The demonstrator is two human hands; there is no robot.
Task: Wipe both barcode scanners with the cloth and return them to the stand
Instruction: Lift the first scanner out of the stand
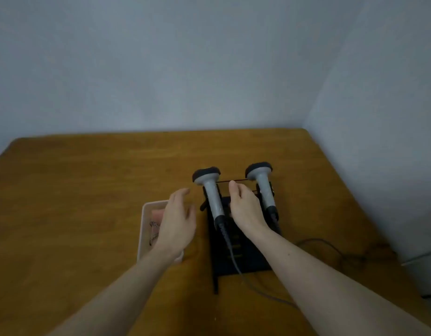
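Two grey barcode scanners with black heads rest in a black stand [246, 260] on the wooden table. The left scanner [211, 190] and the right scanner [263, 183] both point away from me, each with a cable trailing from its handle. My right hand [244, 207] hovers between the two scanners, fingers loosely curled, holding nothing. My left hand [177, 221] is open, palm down, over a white tray [145, 221] just left of the stand. A pinkish cloth [157, 214] lies in that tray, partly hidden by my hand.
The wooden table [88, 190] meets grey walls at the back and right. The scanner cables [331, 251] run across the table to the right of the stand. A striped item [154, 230] also lies in the tray.
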